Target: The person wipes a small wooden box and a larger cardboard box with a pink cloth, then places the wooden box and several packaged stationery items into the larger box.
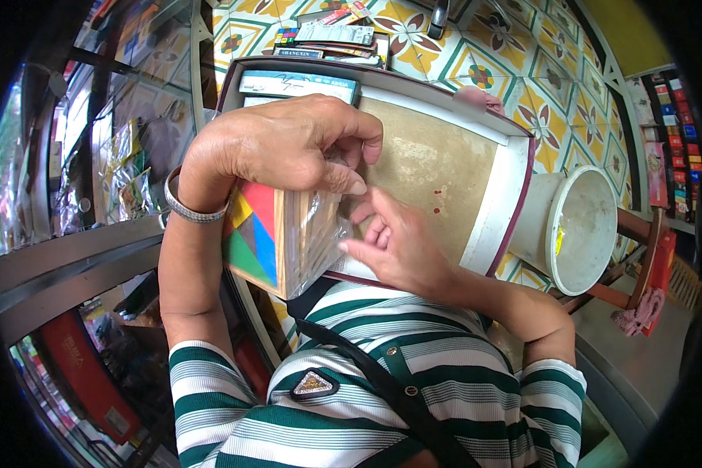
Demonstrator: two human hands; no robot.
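A stack of wooden tangram puzzles (255, 238) leans upright in front of me, its face showing red, yellow, blue and green pieces. Clear plastic wrap (320, 246) covers its right side, crinkled and shiny. My left hand (304, 144) arches over the top of the stack with bent fingers, its thumb at the wrap's upper edge. Close by on the right, my right hand (402, 242) has curled fingers against the wrap, slightly blurred. The two hands nearly meet at the fingertips. What exactly lies between the left fingers is partly hidden.
Behind the hands lies a shallow maroon-edged box (437, 164) holding a pale blue box (296, 83). A white bucket (581, 230) stands at right beside a wooden chair (636, 226). Several packages (335, 35) lie on the patterned floor. A glass display case (132, 156) is on the left.
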